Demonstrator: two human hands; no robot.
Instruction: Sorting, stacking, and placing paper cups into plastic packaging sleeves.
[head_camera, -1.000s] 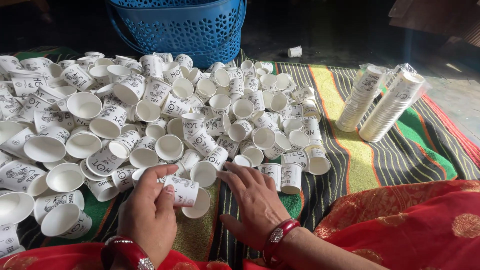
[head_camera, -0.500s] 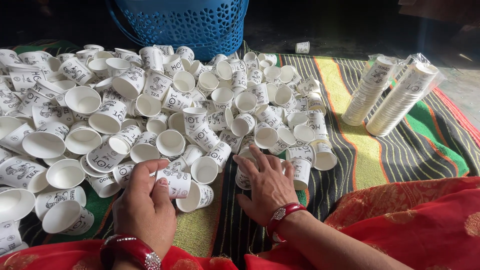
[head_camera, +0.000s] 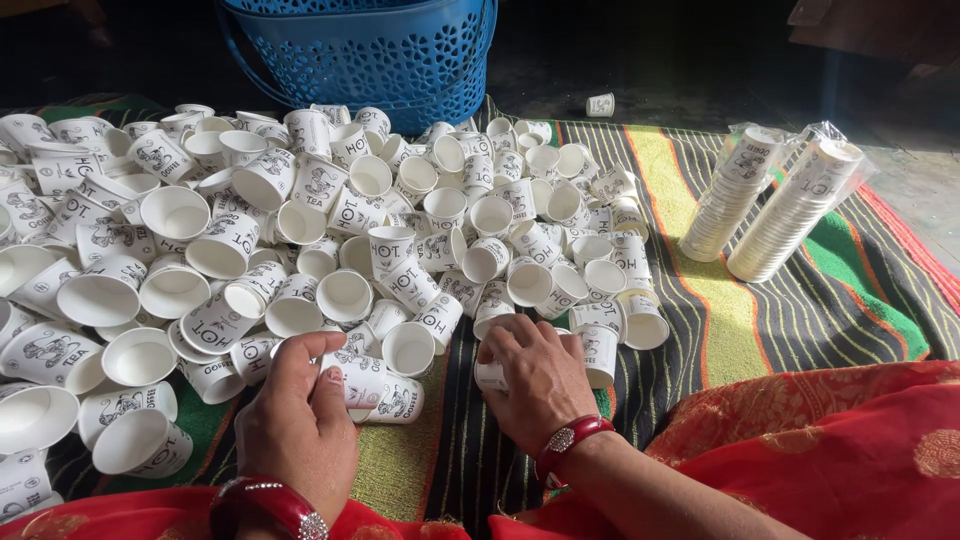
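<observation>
Stacked white paper cups (head_camera: 362, 378) lying sideways on striped mat (head_camera: 720, 330), near front edge of loose cup pile (head_camera: 330, 230). Left hand (head_camera: 297, 425) curled round stack, thumb on top. Right hand (head_camera: 535, 378) palm down, fingers bent over small cup (head_camera: 490, 375), grip unclear. Blue basket (head_camera: 365, 55) behind pile. Two wrapped cup sleeves (head_camera: 770, 200) well right.

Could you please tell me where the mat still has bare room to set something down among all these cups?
The striped mat is bare between the loose paper cups and the two wrapped cup stacks, and on toward the red cloth. A smaller strip lies between the left hand and right hand. Left of centre, up to the blue basket, is crowded.
</observation>
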